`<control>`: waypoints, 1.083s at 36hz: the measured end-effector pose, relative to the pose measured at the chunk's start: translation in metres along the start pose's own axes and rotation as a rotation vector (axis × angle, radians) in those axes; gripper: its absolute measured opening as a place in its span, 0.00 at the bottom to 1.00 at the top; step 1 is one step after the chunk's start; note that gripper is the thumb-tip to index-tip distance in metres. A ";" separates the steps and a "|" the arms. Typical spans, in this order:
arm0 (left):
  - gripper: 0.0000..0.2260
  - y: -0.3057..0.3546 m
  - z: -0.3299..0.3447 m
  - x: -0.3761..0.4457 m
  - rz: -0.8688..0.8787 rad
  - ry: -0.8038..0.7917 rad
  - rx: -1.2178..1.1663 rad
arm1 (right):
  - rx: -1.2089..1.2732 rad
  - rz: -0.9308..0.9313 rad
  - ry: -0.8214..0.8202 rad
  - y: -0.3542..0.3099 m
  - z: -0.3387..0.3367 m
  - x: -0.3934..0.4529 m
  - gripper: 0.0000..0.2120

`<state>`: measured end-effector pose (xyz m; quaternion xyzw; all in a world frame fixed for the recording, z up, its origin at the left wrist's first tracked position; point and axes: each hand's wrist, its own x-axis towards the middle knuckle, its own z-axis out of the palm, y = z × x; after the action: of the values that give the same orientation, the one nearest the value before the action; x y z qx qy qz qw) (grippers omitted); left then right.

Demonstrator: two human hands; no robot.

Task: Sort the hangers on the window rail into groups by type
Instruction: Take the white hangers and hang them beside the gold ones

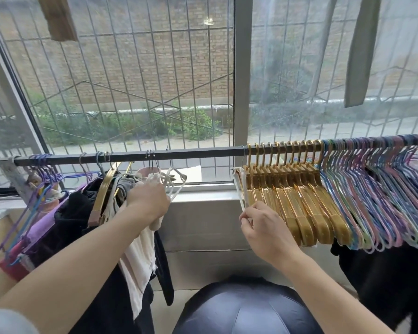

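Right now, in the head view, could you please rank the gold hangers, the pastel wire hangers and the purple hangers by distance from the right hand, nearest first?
1. Gold hangers: just right of the right hand.
2. Pastel wire hangers: farther right, beyond the gold group.
3. Purple hangers: at the rail's far left end.

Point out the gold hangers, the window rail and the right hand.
gold hangers (pixel 297 201): head view, on the shoulders of the packed gold group.
window rail (pixel 203 153): head view, on the bare stretch mid-rail.
right hand (pixel 263 227): head view, on the back of the hand.
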<state>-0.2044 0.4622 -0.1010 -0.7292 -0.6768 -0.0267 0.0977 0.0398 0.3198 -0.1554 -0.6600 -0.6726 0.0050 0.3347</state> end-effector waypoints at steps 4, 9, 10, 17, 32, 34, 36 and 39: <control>0.24 0.011 -0.006 -0.003 0.007 -0.015 -0.016 | 0.012 -0.010 -0.015 -0.004 0.003 -0.002 0.10; 0.19 0.014 -0.004 -0.001 0.007 -0.041 -0.068 | 0.012 -0.015 -0.027 -0.007 0.007 -0.004 0.10; 0.18 0.014 -0.002 -0.001 0.008 -0.039 -0.065 | 0.012 -0.014 -0.028 -0.007 0.007 -0.004 0.10; 0.11 0.011 0.019 -0.021 0.132 0.062 0.081 | 0.001 -0.005 -0.043 -0.004 0.007 -0.008 0.11; 0.09 0.001 0.090 -0.105 0.171 -0.068 -0.170 | 0.276 0.249 -0.235 0.004 0.047 -0.052 0.10; 0.12 -0.008 0.116 -0.127 0.136 -0.136 -0.312 | 0.332 0.431 -0.291 0.024 0.068 -0.078 0.10; 0.14 -0.016 0.139 -0.145 0.066 -0.219 -0.522 | 0.427 0.665 -0.327 0.047 0.093 -0.099 0.09; 0.14 -0.034 0.175 -0.181 0.071 -0.326 -0.610 | 0.643 1.016 -0.318 0.080 0.122 -0.140 0.09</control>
<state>-0.2697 0.3184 -0.2998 -0.7427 -0.6184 -0.1076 -0.2333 0.0415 0.2587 -0.3482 -0.7549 -0.2808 0.4644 0.3683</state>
